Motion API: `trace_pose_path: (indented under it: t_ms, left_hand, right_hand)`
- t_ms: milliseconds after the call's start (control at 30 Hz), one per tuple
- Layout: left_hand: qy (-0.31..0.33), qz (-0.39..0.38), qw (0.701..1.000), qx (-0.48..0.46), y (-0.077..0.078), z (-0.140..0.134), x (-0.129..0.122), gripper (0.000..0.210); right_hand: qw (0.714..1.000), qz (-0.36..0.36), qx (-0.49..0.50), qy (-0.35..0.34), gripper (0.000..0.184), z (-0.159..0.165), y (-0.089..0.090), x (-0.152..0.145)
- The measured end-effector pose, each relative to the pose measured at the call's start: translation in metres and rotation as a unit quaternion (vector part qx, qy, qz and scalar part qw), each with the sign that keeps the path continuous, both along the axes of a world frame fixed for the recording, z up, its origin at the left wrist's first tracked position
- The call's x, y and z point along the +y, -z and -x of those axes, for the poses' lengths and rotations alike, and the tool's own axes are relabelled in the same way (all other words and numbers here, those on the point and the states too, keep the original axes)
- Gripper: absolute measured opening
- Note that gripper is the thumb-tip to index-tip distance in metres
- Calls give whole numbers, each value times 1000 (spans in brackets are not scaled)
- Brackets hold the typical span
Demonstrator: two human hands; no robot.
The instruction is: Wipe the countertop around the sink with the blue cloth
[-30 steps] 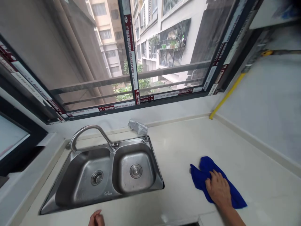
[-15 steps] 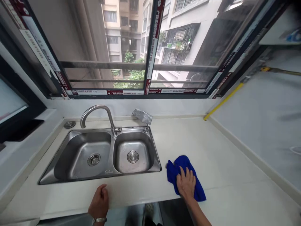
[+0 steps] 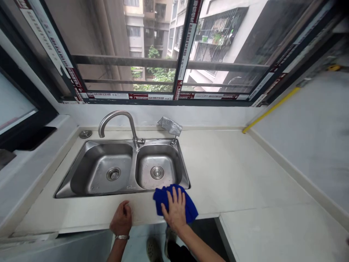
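My right hand (image 3: 176, 211) lies flat with spread fingers on a crumpled blue cloth (image 3: 161, 198), pressing it against the counter. The cloth lies at the front right of the sink and covers part of its front rim. My left hand (image 3: 121, 217), with a metal-banded watch (image 3: 122, 237) at the wrist, is curled in a loose fist by the counter's front edge, and nothing shows in it. Above the hands is a steel double sink (image 3: 134, 169), with several water drops in its basins.
A curved steel faucet (image 3: 117, 113) rises behind the sink. A silver-wrapped dispenser top (image 3: 170, 126) stands at the back right. A round metal drain cover (image 3: 85, 134) lies at the back left. The pale counter (image 3: 223, 171) extends right toward a yellow pipe (image 3: 269, 111). A window frame (image 3: 152, 101) spans the back.
My right hand has slid the blue cloth left, from the counter right of the sink to its front right rim. The camera view has shifted slightly; my left hand stays curled by the front edge.
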State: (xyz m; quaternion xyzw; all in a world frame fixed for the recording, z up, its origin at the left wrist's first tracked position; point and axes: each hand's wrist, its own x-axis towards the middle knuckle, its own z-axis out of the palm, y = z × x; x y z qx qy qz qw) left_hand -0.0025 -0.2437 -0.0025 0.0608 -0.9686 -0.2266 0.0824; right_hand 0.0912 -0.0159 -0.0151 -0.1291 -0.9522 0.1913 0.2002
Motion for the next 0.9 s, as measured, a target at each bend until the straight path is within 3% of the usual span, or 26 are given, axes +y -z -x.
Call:
trace_pose_path:
  t_ms: [167,367,567,767,900]
  left_hand:
    - [-20,-29,999,-11,-1,4,2,36]
    - [-34,-74,992,-95,-24,10,7,37]
    - [-18,-76,991,-106,-41,13,13,35]
    - [-12,-65,996,-54,-39,10,15,34]
    - [-22,-57,998,-15,-35,11,18,35]
  right_hand:
    - [992,-5,-29,-120,61,13,-8,-27]
    - [980,15,-20,-196,59,4,-19,16]
    - [996,-45,3,-79,58,-28,-15,91]
    - [994,-111,-2,-21,47,-52,-6,158]
    - [986,-140,-11,93,47,-84,4,202]
